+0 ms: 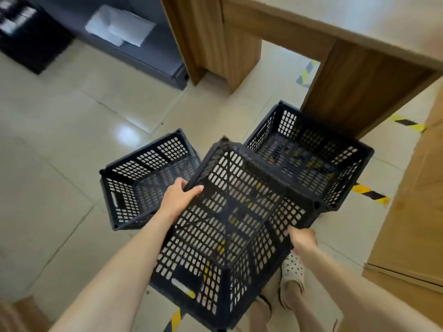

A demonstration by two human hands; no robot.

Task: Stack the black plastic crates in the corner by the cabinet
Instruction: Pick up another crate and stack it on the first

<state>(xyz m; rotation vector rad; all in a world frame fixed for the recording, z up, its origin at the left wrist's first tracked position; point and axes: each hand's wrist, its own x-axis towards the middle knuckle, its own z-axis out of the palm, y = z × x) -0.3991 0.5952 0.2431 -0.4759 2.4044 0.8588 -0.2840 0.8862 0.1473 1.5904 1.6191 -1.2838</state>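
Note:
I hold a black perforated plastic crate in the air, tilted, between both hands. My left hand grips its left rim. My right hand grips its right rim. Below it two more black crates stand on the floor. One crate stands at the right, against the wooden desk leg; the held crate overlaps its near corner. The other crate stands at the left, partly hidden behind my left hand. A wooden cabinet stands at the right edge.
Yellow and black floor tape runs beside the right crate. A grey low shelf with white papers lies at the back left, with a black box beside it. My foot in a dotted slipper is below the held crate.

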